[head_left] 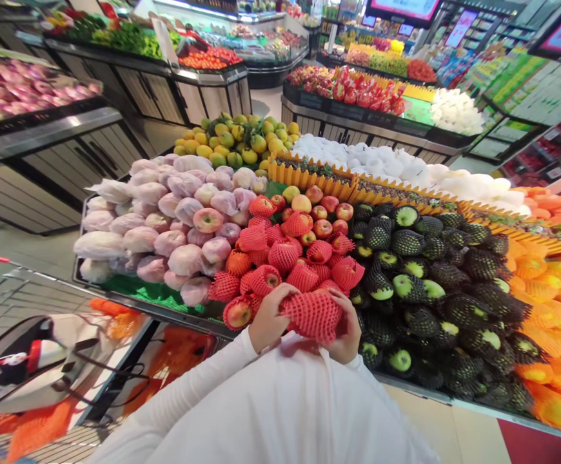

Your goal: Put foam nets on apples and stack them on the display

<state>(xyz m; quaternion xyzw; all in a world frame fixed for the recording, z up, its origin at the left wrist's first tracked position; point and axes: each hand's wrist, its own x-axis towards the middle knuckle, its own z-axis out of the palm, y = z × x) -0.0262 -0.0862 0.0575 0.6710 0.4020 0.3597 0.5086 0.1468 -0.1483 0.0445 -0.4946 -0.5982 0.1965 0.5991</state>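
Observation:
Between my two hands is a red foam fruit net [312, 316], held close to my body at the front edge of the stand. Its sleeve is stretched wide; whether an apple is inside cannot be seen. My left hand [271, 318] grips the left end with curled fingers. On the other end, my right hand [347, 330] has its fingers wrapped round the netting. Just beyond lie several red-netted apples [284, 255], and bare apples [322, 228] sit behind them.
Left of the apples are fruits in thin wrapping [169, 241]; to the right, green apples in black nets [420, 290] and orange-netted fruit [558, 309]. Yellow-green citrus [235, 140] is piled behind. A shopping cart [24, 277] with a bag [62, 354] stands at my left.

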